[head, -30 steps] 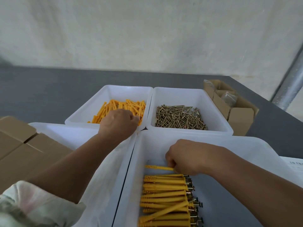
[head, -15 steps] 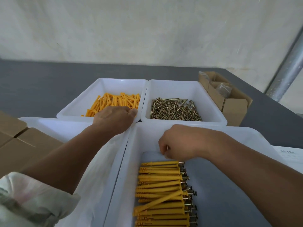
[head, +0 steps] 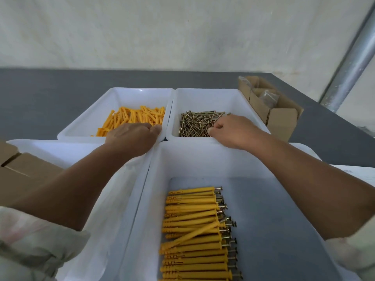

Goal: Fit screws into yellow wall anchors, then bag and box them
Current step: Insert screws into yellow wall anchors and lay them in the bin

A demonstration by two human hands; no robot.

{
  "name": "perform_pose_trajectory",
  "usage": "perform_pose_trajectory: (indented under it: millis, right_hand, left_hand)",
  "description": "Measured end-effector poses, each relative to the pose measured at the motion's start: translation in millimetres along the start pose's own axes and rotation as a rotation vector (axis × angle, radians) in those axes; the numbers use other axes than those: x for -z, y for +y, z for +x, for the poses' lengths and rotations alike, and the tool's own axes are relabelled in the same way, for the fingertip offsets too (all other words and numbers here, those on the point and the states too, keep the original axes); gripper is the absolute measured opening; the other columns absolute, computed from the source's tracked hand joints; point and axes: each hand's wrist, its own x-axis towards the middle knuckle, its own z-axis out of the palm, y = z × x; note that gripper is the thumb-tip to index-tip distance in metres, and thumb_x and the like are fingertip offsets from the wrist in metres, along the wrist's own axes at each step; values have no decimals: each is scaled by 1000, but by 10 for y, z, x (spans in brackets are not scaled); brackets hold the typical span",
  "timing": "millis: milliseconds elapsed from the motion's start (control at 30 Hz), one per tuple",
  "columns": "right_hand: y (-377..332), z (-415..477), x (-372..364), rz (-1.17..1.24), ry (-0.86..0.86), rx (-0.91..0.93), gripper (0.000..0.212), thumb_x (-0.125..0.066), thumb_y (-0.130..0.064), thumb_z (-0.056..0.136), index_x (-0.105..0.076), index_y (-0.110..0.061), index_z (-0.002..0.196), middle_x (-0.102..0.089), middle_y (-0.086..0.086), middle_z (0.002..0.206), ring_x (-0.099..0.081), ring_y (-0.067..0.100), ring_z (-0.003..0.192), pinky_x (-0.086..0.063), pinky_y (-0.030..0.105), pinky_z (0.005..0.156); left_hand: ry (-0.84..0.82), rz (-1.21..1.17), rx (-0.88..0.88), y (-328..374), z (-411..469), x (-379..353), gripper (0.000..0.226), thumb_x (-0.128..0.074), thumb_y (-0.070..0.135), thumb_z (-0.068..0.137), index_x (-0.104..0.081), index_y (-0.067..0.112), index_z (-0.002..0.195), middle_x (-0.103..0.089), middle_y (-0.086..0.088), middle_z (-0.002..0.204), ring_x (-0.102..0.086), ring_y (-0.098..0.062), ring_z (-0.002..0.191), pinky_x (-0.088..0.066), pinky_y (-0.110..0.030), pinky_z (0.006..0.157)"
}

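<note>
Your right hand (head: 233,131) curls its fingertips into the loose screws (head: 194,123), pinching at them. Beside it, your left hand (head: 132,136) is balled up at the near edge of the yellow anchors (head: 134,118); I cannot tell if it holds one. The fitted anchors (head: 192,230) lie in the bin (head: 203,159) below both hands, nearer you, on the counter (head: 50,98).

At the back of the worktop (head: 60,94), a left tray (head: 85,126) holds anchors (head: 134,118); a right tray (head: 203,98) beside it holds screws (head: 194,122). In front, a bin (head: 203,159) holds fitted anchors (head: 192,230). A box (head: 282,118) stands right of the screws.
</note>
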Motion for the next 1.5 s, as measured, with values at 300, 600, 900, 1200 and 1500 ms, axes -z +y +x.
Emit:
perform_pose_trajectory:
  millis: [300, 600, 900, 1200, 1500]
  right_hand:
    - [-123, 302, -34, -302, -447, 44, 26, -38, -8, 98, -54, -8, 77, -48, -1, 75, -45, 15, 69, -32, 27, 74]
    - [-112, 325, -27, -349, -481, 70, 34, -44, -9, 96, -45, -13, 63, -43, 0, 69, -41, 15, 63, -34, 31, 77]
    - [-119, 371, -45, -410, -469, 64, 36, -41, -8, 97, -39, -15, 62, -41, -1, 70, -45, 17, 67, -35, 31, 77]
    - [-85, 340, -38, -241, -293, -90, 18, -42, -11, 93, -56, -2, 86, -57, 17, 102, -55, 30, 87, -46, 33, 71]
    - [17, 374, -130, -66, -37, -173, 20, -54, -23, 81, -49, -12, 65, -53, 3, 72, -45, 15, 59, -26, 26, 47]
  left_hand:
    - [72, -24, 29, -12, -11, -17, 50, -25, 58, 97, -65, 28, 93, -60, 2, 94, -46, -21, 87, -30, -34, 71]
    - [45, -49, 29, -8, -14, 4, 42, -27, 52, 98, -63, 31, 104, -61, 1, 108, -47, -21, 94, -32, -35, 78]
    - [28, -41, 33, 2, -11, 20, 38, -30, 45, 99, -65, 30, 98, -57, 7, 100, -44, -17, 90, -30, -33, 72]
    - [156, -138, 80, -9, 21, -6, 23, -50, 35, 90, -72, 28, 86, -59, 14, 73, -48, -6, 65, -28, -23, 53]
    - [182, -276, 87, 4, -17, 45, 7, -64, 40, 85, -66, 34, 86, -63, 9, 89, -55, -16, 81, -44, -29, 63]
